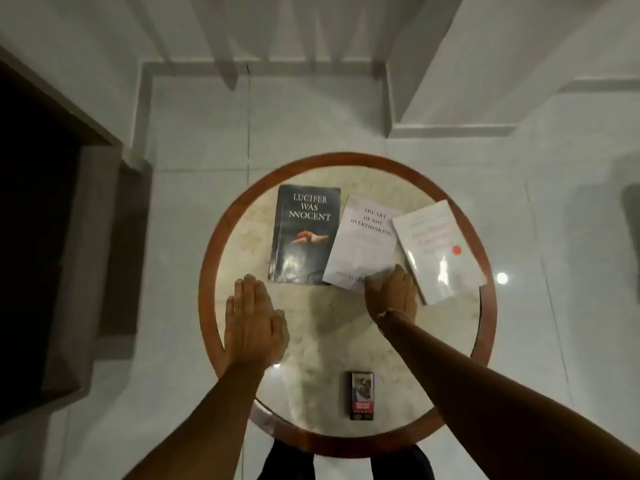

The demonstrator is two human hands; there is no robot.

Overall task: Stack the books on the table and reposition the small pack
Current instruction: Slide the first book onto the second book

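Three books lie side by side on the far half of a round table (207,271). A dark book (304,233) is at the left, a white book (363,240) in the middle, and a second white book with a red dot (438,251) at the right. The middle book overlaps the dark one's edge. My right hand (391,292) pinches the near corner of the middle white book. Palm down, my left hand (254,320) hovers flat with fingers together, near the dark book's near-left corner, holding nothing. A small dark pack (362,395) stands near the table's front edge.
The table has a pale marble top inside a brown wooden rim. It stands on white floor tiles. A dark doorway and a low step are at the left, white walls at the back. My legs show under the table's near edge.
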